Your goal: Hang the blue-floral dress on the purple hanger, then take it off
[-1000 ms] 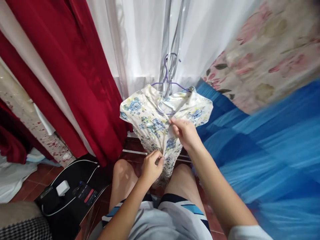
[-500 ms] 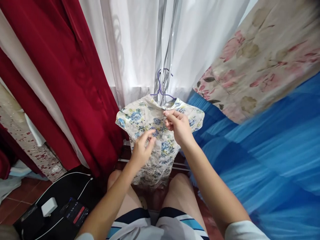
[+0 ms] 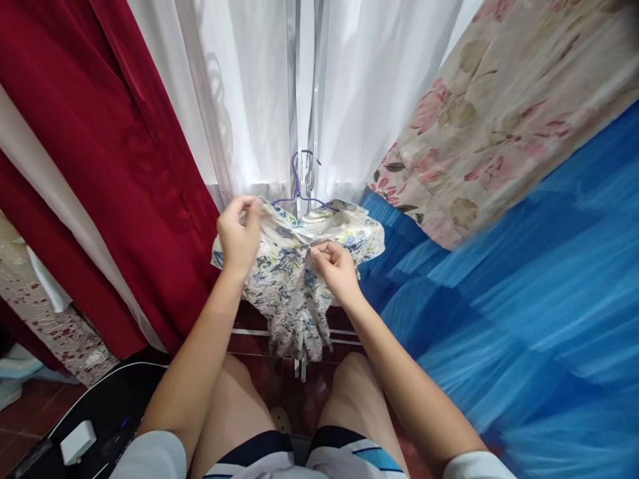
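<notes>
A white dress with blue flowers (image 3: 279, 299) hangs on a purple wire hanger (image 3: 298, 193), its neckline parted and its lower part bunched and hanging in folds. My left hand (image 3: 239, 236) is closed, with thumb and fingers pinching the cloth by the neckline at the left shoulder. At the middle of the neckline my right hand (image 3: 337, 266) pinches a small shiny piece that looks like a zipper pull (image 3: 309, 247). The cloth right under my left fingers is hidden.
White curtains (image 3: 249, 93) hang behind the hanger, with red drapes (image 3: 150, 199) to the left. On the right hang a pink-flowered cloth (image 3: 449, 133) and blue tulle (image 3: 524, 299). A white charger (image 3: 78, 442) lies on a black surface (image 3: 134, 386) at lower left.
My left hand has moved up and left onto the dress's shoulder and closed there. My right hand has come lower, and the neckline now gapes. The camera view has shifted slightly.
</notes>
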Motion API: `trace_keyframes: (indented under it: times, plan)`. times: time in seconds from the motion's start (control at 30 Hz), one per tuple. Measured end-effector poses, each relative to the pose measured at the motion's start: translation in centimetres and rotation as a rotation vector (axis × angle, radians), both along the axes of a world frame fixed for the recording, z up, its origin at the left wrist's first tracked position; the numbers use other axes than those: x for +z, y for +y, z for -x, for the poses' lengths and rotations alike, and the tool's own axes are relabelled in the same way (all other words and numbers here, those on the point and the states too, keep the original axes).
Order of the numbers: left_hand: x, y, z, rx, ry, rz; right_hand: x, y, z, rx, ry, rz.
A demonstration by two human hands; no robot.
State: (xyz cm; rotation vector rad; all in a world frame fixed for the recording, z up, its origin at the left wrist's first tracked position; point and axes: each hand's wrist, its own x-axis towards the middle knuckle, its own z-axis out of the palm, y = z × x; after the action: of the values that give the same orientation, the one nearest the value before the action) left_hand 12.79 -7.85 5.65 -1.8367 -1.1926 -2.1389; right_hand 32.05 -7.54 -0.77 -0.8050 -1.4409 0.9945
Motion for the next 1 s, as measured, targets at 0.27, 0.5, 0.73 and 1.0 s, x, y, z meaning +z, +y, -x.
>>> trace_keyframes:
  times: [0.27,0.5,0.73,1.0]
  plan:
    - [-7.6,4.4,8.4,-0.117,-0.978,0.223,-1.2,-3.2,-0.9,0.093,-0.157,0.019]
    - [-14.7,0.7,3.2,-0.458,-0.974,0.604,-9.2,-2.2,-4.2,-0.075,-0.08,0.253]
    - [-14.7,-4.1,-5.2,-0.769,-0.754,0.678,-16.4,-5.8,-5.7,-0.143,-0.184,0.39]
    - [-11.2,-7.9,-10.2,-0.657,-0.063,0.573,-10.7,-10.2,-5.2,0.357,-0.289,0.301]
